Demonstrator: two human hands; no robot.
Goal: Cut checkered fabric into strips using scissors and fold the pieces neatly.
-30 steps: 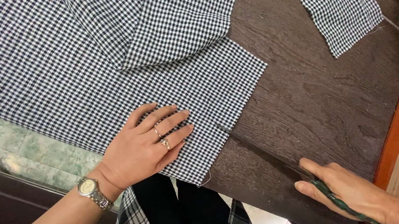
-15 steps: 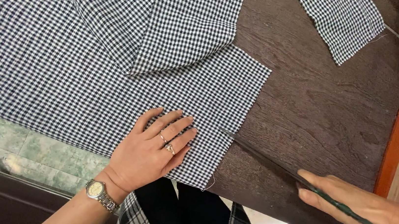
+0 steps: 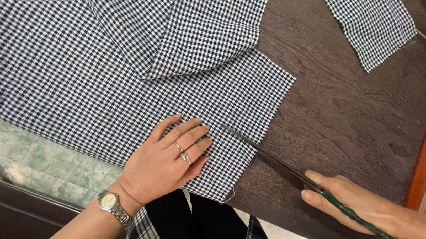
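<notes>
Where the checked cloth (image 3: pixel 97 65) lies spread over the dark wooden tabletop (image 3: pixel 349 123), its near right corner is the part being worked. The scissors (image 3: pixel 292 170) enter that corner from the right edge, with the blades lying low across the weave and the tips just beside the fingers (image 3: pixel 190 133) of the left hand (image 3: pixel 166 164). The left hand lies flat on the cloth, fingers extended and slightly spread, pressing it down and holding nothing. The right hand (image 3: pixel 357 206) is closed around the green scissor handles, resting on the tabletop well clear of the cloth edge. A folded flap of the same cloth lies farther back. A smaller checked piece (image 3: pixel 371 23) lies apart at the far right. No containers are visible.
</notes>
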